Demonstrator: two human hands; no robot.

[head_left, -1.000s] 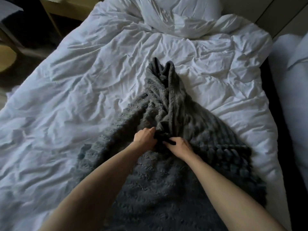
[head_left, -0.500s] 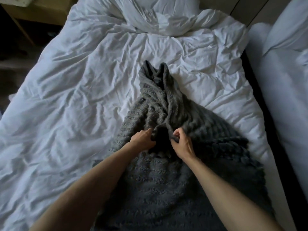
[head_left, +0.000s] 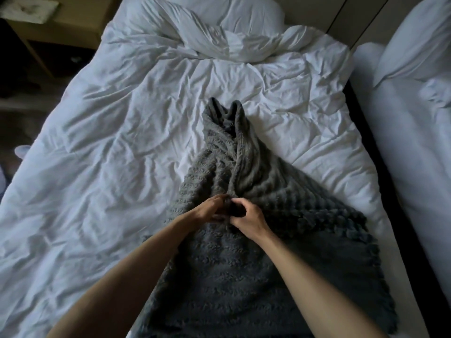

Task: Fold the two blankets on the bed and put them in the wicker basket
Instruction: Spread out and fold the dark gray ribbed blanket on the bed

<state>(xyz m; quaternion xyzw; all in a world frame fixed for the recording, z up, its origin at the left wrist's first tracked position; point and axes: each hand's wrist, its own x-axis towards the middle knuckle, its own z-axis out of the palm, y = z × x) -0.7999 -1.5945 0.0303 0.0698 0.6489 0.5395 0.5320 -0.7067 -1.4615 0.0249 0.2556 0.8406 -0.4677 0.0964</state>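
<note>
- The grey knitted blanket (head_left: 244, 276) lies on the white duvet (head_left: 122, 154) of the bed, right of centre. Its far end is gathered into a narrow twisted peak and its near part spreads wide.
- The blanket's near edge is cut off by the bottom of the frame and partly covered by both forearms.
- Left hand (head_left: 211, 211): fingers are curled into the bunched knit at the blanket's middle. The fingertips are blurred and sunk in dark folds, so the exact hold cannot be made out.
- Right hand (head_left: 247, 219): fingers and thumb are curled round a dark bunch of the same fold, just beside the left hand.
- The blanket's scalloped right border runs close to the bed's right edge. A dark gap (head_left: 390, 191) separates this bed from a second bed (head_left: 415, 203).
- Broad rumpled duvet lies to the left of the blanket and beyond it.
- A wooden nightstand (head_left: 68, 32) stands at upper left, dim, its contents unreadable.
</note>
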